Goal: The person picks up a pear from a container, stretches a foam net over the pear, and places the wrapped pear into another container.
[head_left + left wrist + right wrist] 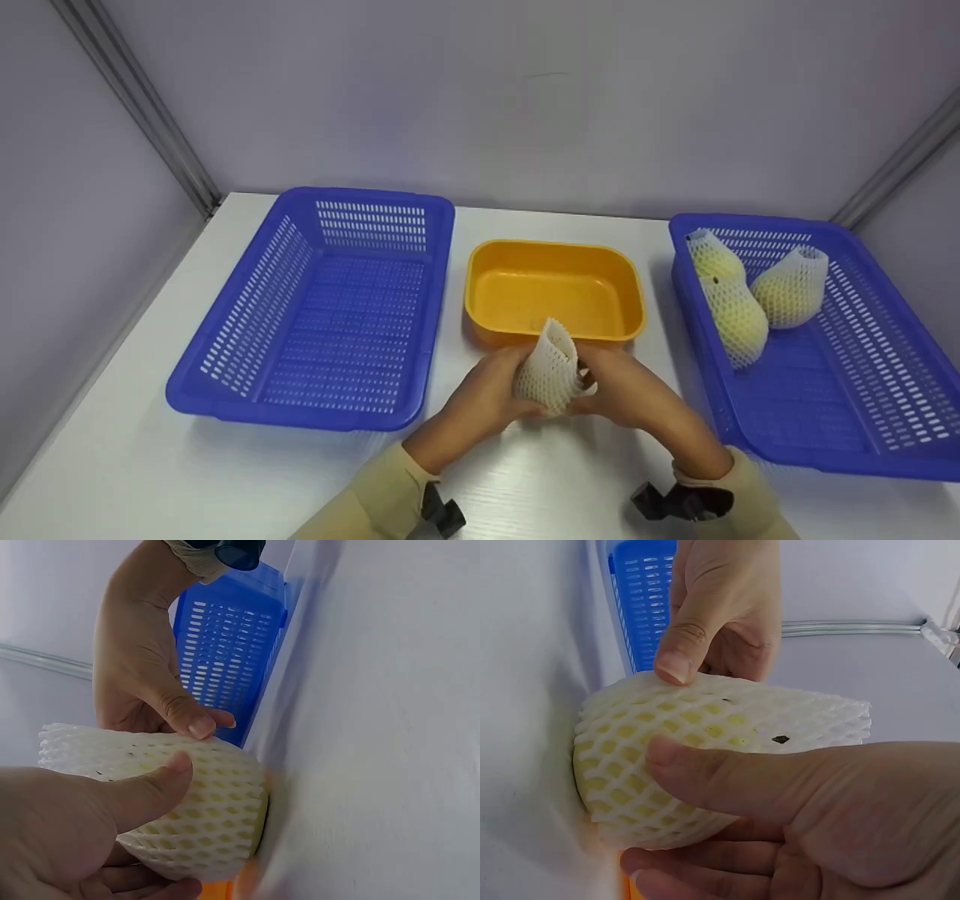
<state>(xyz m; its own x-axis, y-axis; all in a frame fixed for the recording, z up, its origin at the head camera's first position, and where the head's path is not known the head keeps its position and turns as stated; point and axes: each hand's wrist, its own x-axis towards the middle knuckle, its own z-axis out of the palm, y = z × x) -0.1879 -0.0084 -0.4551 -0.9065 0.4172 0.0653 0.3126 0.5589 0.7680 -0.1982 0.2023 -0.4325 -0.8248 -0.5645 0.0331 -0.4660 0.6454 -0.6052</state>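
Note:
A pale yellow fruit in a white foam net (550,375) is held between both hands in front of the yellow tub. The left hand (486,386) grips its left side, thumb laid along the net (206,802) and fingers curled beneath. On the other side the right hand (626,386) holds it, thumb pressed on the net (697,716) and fingers bent around. The net's loose open end points up and away in the head view. In both wrist views the fruit's rounded end shows bare at the net's edge, close to the tabletop.
Behind the hands stands a yellow tub (555,250). A blue basket (300,416) lies to the left. The blue basket (825,457) at right holds several netted fruits (791,289). Pale walls enclose the white table (135,465).

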